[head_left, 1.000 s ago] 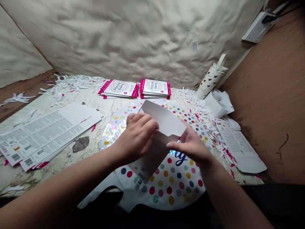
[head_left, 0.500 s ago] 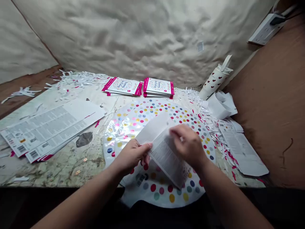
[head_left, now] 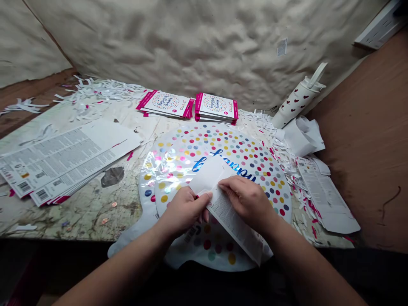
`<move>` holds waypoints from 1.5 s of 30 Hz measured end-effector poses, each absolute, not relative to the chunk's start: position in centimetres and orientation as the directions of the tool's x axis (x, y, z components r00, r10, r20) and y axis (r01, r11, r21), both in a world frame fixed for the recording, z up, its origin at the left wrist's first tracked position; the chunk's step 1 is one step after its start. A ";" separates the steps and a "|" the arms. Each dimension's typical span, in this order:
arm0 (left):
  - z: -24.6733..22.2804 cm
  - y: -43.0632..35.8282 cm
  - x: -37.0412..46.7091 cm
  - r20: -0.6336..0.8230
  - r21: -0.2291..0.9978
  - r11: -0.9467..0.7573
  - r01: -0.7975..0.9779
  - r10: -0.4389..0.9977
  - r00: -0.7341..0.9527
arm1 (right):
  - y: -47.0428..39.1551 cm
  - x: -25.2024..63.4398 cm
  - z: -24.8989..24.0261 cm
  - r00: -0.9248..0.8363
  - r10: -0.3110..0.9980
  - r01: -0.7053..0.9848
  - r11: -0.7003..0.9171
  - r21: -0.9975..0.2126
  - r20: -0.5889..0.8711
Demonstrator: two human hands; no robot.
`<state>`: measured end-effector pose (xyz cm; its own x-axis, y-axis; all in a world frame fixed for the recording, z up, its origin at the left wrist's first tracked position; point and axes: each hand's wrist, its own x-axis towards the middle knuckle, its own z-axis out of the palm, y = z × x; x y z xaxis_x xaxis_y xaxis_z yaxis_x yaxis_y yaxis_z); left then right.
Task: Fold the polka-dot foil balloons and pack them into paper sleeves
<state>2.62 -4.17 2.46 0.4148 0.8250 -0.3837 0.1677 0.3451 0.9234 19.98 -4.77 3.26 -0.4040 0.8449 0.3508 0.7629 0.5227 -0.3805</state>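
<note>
Between both hands is a printed card sleeve (head_left: 234, 223), white at its upper end and covered in small grey text below. My left hand (head_left: 188, 208) grips its left edge, thumb on top and fingers underneath. With fingertips pinched, my right hand (head_left: 245, 197) presses on its upper right part; whether the fingers hold anything more is hidden. Below the sleeve lie flat foil balloons (head_left: 172, 170) with coloured dots and blue lettering, overlapping one another and hanging over the table's front edge.
Two stacks of finished packs, a left stack (head_left: 165, 104) and a right stack (head_left: 216, 107), stand at the back. Flat printed cards (head_left: 70, 157) lie left, paper shreds (head_left: 102, 91) behind them. Right are a heart-patterned tumbler (head_left: 296, 100), curled backing paper (head_left: 304, 136) and another printed sheet (head_left: 325, 197).
My right hand, blurred and raised a little earlier, has come down onto the sleeve with its fingertips. The sleeve has shifted slightly, and more blue lettering shows. The camera view has tilted.
</note>
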 end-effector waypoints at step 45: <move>-0.3 -2.7 -0.1 0.082 0.380 -0.667 0.641 0.714 0.695 | -5.7 21.6 -1.1 -0.486 0.868 0.706 0.458 -0.540 0.100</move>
<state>-0.15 -2.74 -0.27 0.6951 0.7143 0.0819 0.6408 -0.6671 0.3800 21.59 -5.67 -1.06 -0.4857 0.8684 0.1005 0.7065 0.4576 -0.5399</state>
